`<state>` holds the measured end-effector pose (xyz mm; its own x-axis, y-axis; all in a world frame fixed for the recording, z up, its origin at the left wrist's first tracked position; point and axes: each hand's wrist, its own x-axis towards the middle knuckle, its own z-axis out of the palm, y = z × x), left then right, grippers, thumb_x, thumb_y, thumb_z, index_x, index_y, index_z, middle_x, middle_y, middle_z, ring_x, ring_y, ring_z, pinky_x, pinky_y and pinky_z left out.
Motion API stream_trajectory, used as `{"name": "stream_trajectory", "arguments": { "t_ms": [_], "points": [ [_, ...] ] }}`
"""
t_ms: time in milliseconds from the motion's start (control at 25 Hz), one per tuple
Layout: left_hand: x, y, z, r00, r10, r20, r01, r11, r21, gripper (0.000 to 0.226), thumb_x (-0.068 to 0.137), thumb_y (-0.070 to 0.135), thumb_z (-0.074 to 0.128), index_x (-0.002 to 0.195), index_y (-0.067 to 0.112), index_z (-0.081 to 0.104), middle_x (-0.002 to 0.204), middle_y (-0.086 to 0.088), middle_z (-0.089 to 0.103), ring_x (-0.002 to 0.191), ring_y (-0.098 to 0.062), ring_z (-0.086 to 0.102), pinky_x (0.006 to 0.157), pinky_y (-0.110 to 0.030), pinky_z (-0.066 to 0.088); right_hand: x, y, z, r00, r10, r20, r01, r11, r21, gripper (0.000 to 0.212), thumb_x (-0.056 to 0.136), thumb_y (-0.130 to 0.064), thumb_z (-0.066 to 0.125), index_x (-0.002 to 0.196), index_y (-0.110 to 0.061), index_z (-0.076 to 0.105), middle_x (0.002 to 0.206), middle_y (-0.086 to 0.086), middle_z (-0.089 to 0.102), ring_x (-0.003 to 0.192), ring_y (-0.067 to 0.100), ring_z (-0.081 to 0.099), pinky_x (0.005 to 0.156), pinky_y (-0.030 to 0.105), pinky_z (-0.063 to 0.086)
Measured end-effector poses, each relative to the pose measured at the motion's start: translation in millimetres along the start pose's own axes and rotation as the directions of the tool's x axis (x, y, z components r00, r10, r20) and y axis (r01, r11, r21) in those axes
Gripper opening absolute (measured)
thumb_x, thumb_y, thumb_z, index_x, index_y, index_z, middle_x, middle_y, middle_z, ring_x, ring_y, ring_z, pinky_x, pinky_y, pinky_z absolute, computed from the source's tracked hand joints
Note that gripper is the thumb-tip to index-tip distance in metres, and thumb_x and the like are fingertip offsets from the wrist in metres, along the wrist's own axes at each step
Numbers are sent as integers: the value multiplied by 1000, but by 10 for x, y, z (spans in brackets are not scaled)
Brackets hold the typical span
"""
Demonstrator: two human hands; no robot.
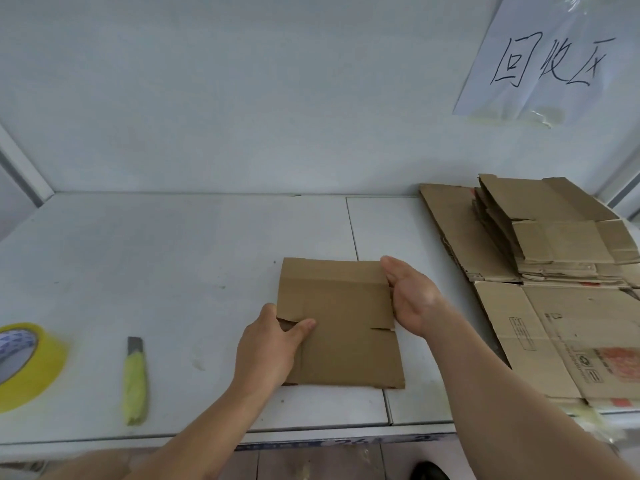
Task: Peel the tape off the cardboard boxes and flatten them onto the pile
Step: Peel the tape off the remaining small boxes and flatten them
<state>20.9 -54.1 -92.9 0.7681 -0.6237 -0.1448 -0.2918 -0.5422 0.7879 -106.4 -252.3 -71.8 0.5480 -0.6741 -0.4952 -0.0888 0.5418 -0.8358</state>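
A flattened brown cardboard box (343, 317) lies on the white table (173, 258) in front of me. My left hand (270, 351) grips its left edge, thumb on top and fingers tucked under the flap. My right hand (412, 299) holds the right edge with the palm against the side and the fingers hidden beneath the cardboard. To the right sits the pile of flattened boxes (547, 237), several sheets deep, with a larger printed sheet (568, 344) in front of it. No tape shows on the box I hold.
A yellow utility knife (135, 382) lies on the table at the left. A roll of yellow tape (24, 362) stands at the far left edge. A handwritten paper sign (550, 60) is taped to the back wall.
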Motion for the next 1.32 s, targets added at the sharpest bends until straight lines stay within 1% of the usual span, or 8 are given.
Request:
{"name": "stream_trajectory", "arguments": {
  "t_ms": [160,320,440,600,800,920,1120,1320],
  "points": [
    [-4,18,11,999,4,-43,-1,997,72,41,86,54,64,96,17,50,84,6,62,76,-13,60,71,-38,54,30,146,178,953,-296,-64,237,859,-453,40,96,-25,59,133,-36,51,131,-9,53,114,13,54,102,36,46],
    [-96,-6,108,993,90,-81,-74,981,181,53,87,51,63,120,12,47,92,2,62,88,-19,60,77,-35,52,78,233,177,884,-467,-8,189,374,-908,52,99,-39,47,149,-30,34,151,-7,37,133,21,37,106,38,36],
    [-124,-120,170,967,229,-110,-181,924,338,77,86,49,66,148,19,31,110,-3,54,109,-24,49,98,-39,42,129,333,256,893,-444,71,130,104,-986,51,101,-42,34,151,-29,29,161,-10,17,144,23,19,114,41,21],
    [-69,-184,150,949,305,78,-284,723,630,50,98,54,36,144,36,37,158,-5,16,146,-31,12,118,-46,13,149,418,347,928,-371,35,45,17,-999,65,99,-57,17,157,-27,7,165,0,-6,151,22,-7,120,43,3],
    [351,37,187,942,335,9,-257,706,660,36,101,45,32,109,22,58,119,0,51,111,-24,47,95,-35,36,215,325,424,947,-310,88,49,-130,-990,72,97,-63,11,157,-26,-2,163,1,-17,149,22,-19,121,45,-3],
    [428,19,321,962,261,-86,-134,717,684,47,100,50,31,120,14,53,129,-10,49,120,-30,42,104,-41,32,321,306,520,946,-278,164,118,-174,-978,71,96,-64,11,156,-30,-2,163,-3,-15,148,20,-20,121,46,-3],
    [512,-31,361,986,164,-20,-104,707,699,68,100,53,14,153,10,19,160,-9,17,146,-30,11,119,-47,9,386,324,571,962,-239,132,93,-169,-981,76,94,-68,9,156,-27,-7,163,-1,-18,148,21,-20,121,47,-2],
    [505,-15,346,990,138,-12,-93,728,679,68,101,52,14,154,9,16,162,-7,13,148,-28,7,120,-46,6,1,446,438,951,-284,-120,-138,-42,-990,90,91,-72,10,155,-13,-12,163,11,-14,150,29,-12,120,46,2]
  ]
}}
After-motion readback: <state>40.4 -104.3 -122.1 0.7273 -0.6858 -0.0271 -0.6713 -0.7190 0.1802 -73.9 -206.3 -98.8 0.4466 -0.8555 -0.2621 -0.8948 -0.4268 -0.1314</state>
